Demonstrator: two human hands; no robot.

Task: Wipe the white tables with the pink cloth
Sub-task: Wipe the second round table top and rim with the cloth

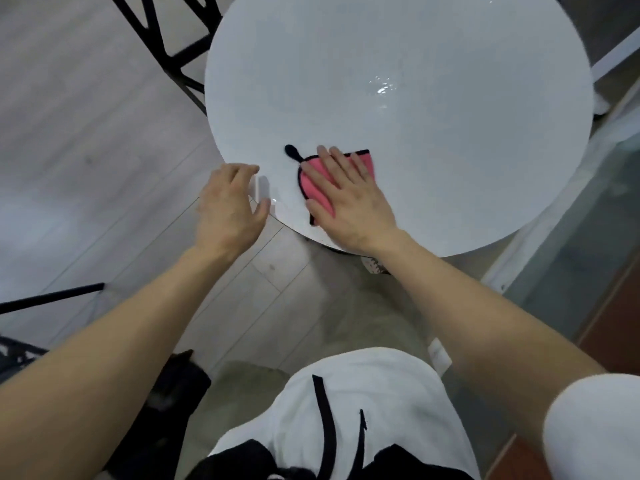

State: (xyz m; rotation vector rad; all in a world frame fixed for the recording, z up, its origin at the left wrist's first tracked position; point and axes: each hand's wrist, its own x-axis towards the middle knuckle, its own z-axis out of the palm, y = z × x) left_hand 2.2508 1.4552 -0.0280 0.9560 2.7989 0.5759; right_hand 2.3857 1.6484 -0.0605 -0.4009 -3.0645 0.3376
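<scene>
A round white table (433, 98) fills the upper middle of the head view. Near its front edge lies a pink cloth (313, 183) with black trim and a black hanging loop that points up and left. My right hand (346, 195) lies flat on the cloth with the fingers straight and spread, pressing it onto the tabletop. My left hand (228, 206) is at the table's front-left rim, fingers loosely bent, fingertips touching the edge; it holds nothing. The right hand covers much of the cloth.
Black metal chair frames stand at the back left (173, 39) and at the left edge (52, 299). A glass panel with a white frame (571, 244) runs along the right. Pale wood floor (86, 133) lies left of the table. A wet glint shows on the tabletop's middle.
</scene>
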